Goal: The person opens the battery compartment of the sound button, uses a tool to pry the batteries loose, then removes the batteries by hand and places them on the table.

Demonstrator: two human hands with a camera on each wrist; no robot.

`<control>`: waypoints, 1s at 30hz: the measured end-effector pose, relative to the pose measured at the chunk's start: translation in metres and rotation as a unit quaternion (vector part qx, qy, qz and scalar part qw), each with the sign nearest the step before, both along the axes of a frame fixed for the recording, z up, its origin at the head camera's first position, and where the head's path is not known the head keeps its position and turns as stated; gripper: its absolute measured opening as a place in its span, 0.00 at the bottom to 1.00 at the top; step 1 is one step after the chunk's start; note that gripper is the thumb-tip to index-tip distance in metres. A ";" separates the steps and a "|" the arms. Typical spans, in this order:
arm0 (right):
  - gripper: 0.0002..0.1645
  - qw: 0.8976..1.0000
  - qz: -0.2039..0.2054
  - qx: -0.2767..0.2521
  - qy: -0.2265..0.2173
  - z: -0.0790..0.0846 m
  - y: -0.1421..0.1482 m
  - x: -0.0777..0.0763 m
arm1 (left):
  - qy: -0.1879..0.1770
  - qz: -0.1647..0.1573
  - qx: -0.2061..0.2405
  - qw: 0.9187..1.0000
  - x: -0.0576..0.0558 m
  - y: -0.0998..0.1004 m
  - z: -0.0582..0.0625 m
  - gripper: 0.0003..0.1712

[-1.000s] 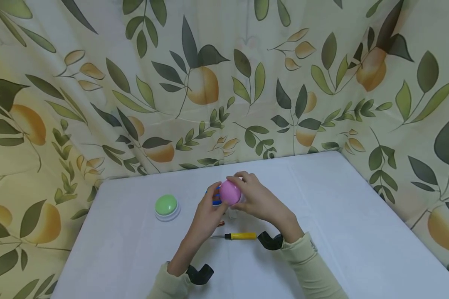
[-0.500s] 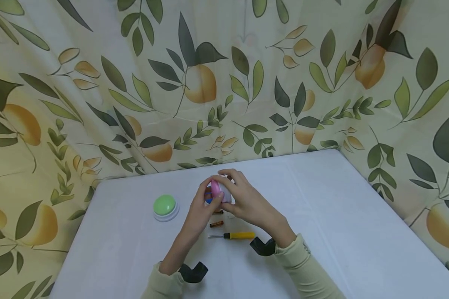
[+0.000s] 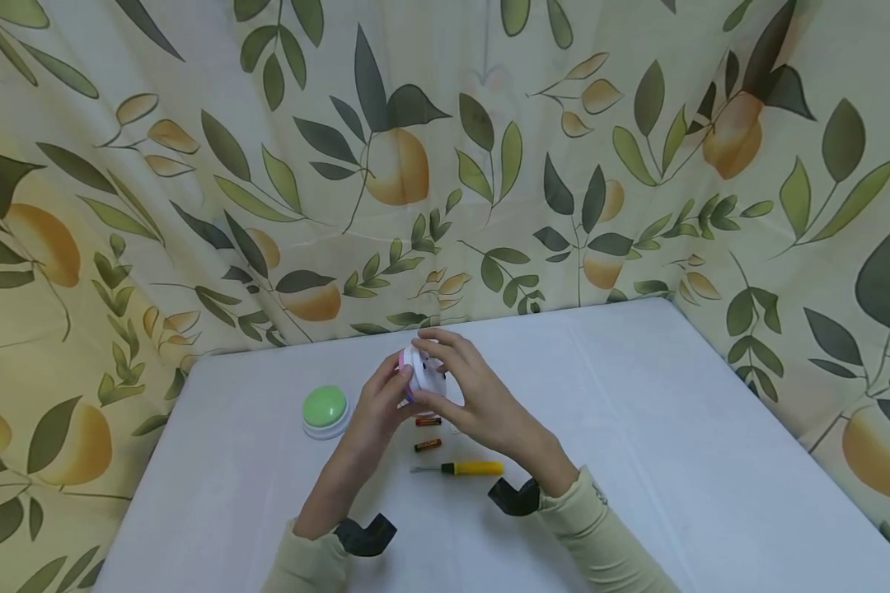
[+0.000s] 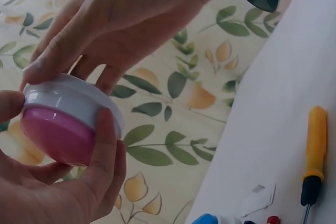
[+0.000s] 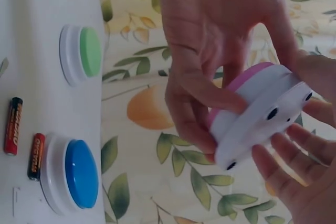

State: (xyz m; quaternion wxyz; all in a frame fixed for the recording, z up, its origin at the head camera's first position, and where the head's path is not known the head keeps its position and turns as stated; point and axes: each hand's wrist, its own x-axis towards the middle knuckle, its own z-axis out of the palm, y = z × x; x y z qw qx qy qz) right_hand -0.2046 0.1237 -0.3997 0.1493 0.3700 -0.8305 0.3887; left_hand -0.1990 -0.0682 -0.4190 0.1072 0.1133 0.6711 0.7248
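Over the table, both hands hold a round pink-and-white push button (image 3: 423, 377). Its pink dome shows in the left wrist view, turned toward the left palm. The white underside (image 5: 260, 127), with several dark holes, faces the right hand in the right wrist view. My left hand (image 3: 371, 408) grips it round the sides, thumb across the white body. With fingertips and thumb at the base's rim, my right hand (image 3: 485, 408) holds it from the other side. Below lie two small batteries (image 3: 428, 445) and a yellow-handled screwdriver (image 3: 475, 468).
A green push button (image 3: 324, 406) on a white base stands left of the hands. Beside the batteries is a blue push button (image 5: 81, 174), mostly hidden by the hands in the head view. A small clear-looking piece (image 4: 260, 200) lies on the white table (image 3: 608, 412). Behind hangs a patterned curtain (image 3: 460, 165).
The button has moved left and been turned: its pink dome faced the head camera, and now the white underside shows toward the right. Both hands shifted left with it, uncovering the batteries.
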 end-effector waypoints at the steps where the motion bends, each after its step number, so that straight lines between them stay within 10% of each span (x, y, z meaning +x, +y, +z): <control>1: 0.40 1.000 0.003 -0.004 0.002 0.000 -0.001 0.000 | -0.004 -0.005 0.012 1.000 0.000 -0.001 0.001 0.31; 17: 0.33 0.998 0.023 -0.006 0.060 -0.002 -0.007 0.000 | -0.057 -0.052 0.184 0.980 0.000 -0.018 0.011 0.32; 30: 0.35 0.999 -0.015 -0.008 0.029 -0.006 -0.012 0.003 | -0.026 -0.067 0.130 0.989 0.000 -0.017 0.009 0.31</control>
